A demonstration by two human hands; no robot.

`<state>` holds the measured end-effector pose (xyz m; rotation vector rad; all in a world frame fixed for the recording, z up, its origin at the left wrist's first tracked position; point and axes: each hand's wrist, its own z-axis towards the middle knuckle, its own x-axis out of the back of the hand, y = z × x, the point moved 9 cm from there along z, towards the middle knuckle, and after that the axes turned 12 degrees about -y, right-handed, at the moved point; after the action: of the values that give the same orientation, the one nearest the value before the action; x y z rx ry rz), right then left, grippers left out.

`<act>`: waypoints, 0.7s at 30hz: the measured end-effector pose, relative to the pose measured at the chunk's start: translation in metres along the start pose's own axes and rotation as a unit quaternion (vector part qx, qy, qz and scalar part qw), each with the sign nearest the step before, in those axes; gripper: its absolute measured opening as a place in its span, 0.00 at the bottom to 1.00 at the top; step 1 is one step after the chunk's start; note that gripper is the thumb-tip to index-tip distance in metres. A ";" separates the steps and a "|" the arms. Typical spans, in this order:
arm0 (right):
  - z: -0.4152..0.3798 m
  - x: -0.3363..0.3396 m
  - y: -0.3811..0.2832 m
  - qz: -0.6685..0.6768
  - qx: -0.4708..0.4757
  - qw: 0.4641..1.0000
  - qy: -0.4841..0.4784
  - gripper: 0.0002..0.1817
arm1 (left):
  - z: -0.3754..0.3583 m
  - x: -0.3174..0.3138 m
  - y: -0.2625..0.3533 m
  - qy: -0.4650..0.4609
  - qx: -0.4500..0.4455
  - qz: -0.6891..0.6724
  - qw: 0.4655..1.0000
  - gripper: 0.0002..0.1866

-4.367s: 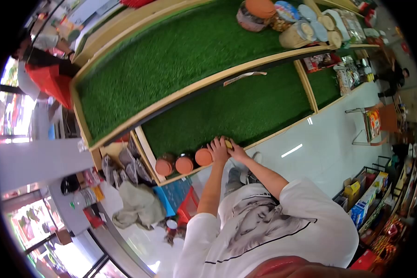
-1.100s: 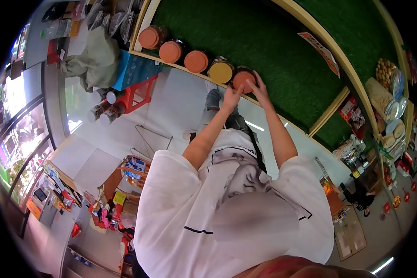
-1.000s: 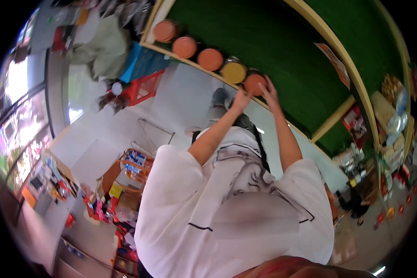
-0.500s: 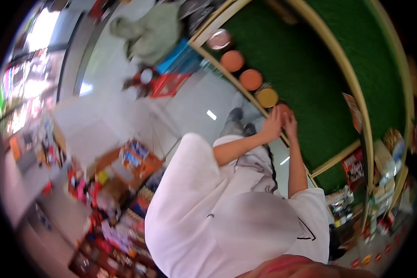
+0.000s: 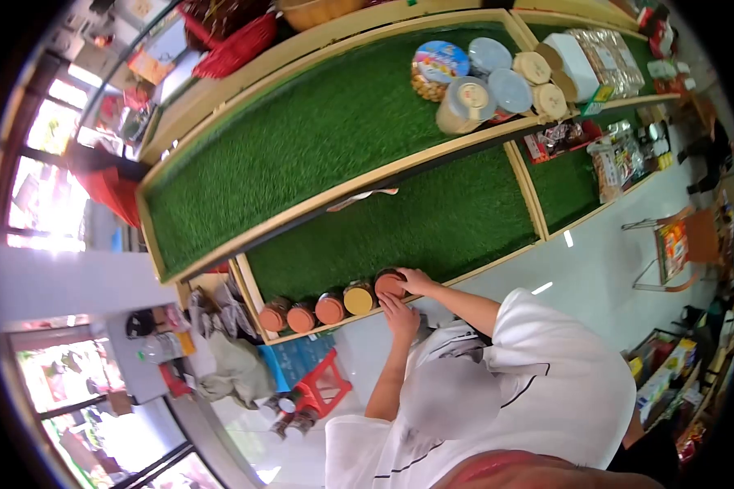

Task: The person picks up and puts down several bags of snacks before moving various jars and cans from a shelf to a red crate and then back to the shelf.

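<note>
A jar with an orange-brown lid (image 5: 390,285) stands at the right end of a row on the lower green shelf (image 5: 457,224). My left hand (image 5: 398,316) has its fingers against the jar's near side, and my right hand (image 5: 417,282) is curled round its right side. Beside it on the left is a yellow-lidded jar (image 5: 359,300). Three more jars with reddish lids, a nearer one (image 5: 330,310), a middle one (image 5: 301,318) and an end one (image 5: 274,316), continue the row along the front edge.
The upper green shelf (image 5: 302,134) overhangs the lower one and bears several tubs, including a blue-lidded one (image 5: 440,61). A red crate (image 5: 324,383) and a blue box (image 5: 294,361) stand below at left. At right is a chair (image 5: 697,248).
The head view has turned, so the shelves now run across the picture and the upper shelf's tubs show. Both hands remain at the end jar of the row.
</note>
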<state>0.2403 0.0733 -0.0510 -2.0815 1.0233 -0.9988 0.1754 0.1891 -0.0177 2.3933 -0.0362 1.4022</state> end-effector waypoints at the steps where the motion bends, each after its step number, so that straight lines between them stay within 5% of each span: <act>1: 0.002 0.002 0.006 0.012 0.005 1.000 0.000 0.23 | 0.002 0.005 0.001 0.009 0.015 0.010 1.000 0.46; 4: -0.041 0.058 -0.023 0.192 0.144 0.970 0.042 0.17 | 0.039 0.008 -0.008 -0.030 -0.003 -0.174 0.984 0.34; 8: -0.116 0.205 -0.059 0.297 0.201 0.905 0.227 0.10 | 0.034 0.191 0.127 0.225 -0.110 -0.238 0.938 0.19; 12: -0.186 0.340 -0.112 0.325 0.329 0.794 0.395 0.15 | 0.037 0.332 0.260 0.314 -0.264 -0.244 0.878 0.18; 14: -0.203 0.381 -0.137 0.324 0.330 0.793 0.396 0.22 | 0.054 0.369 0.302 0.327 -0.306 -0.321 0.835 0.19; 17: -0.194 0.401 -0.160 0.295 0.359 0.806 0.367 0.32 | 0.112 0.372 0.333 0.183 -0.326 -0.532 0.759 0.22; 21: -0.181 0.390 -0.162 0.302 0.382 0.805 0.338 0.39 | 0.121 0.360 0.332 0.212 -0.299 -0.492 0.790 0.21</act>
<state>0.3151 -0.2018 0.3094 -0.6516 1.2111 -1.4943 0.3911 -0.1017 0.3326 1.1745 0.6760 1.0897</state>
